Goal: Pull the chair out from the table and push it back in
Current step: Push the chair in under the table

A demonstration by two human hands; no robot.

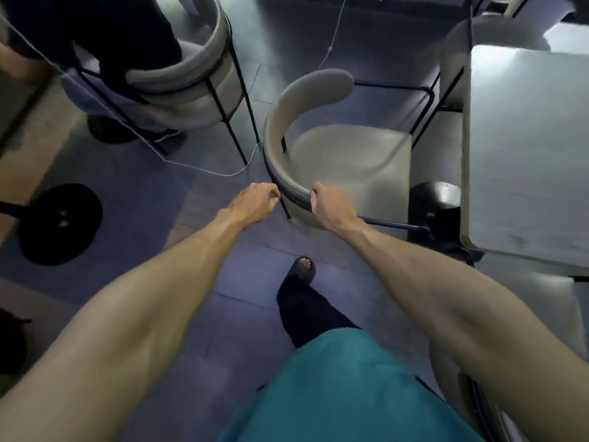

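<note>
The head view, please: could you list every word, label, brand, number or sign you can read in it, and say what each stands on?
None: no text can be read anywhere in this view.
The chair, the table, the floor and the teal garment show no lettering, label or number.

Dark tiled floor [223, 266], neighbouring grey chair [191, 74]
</note>
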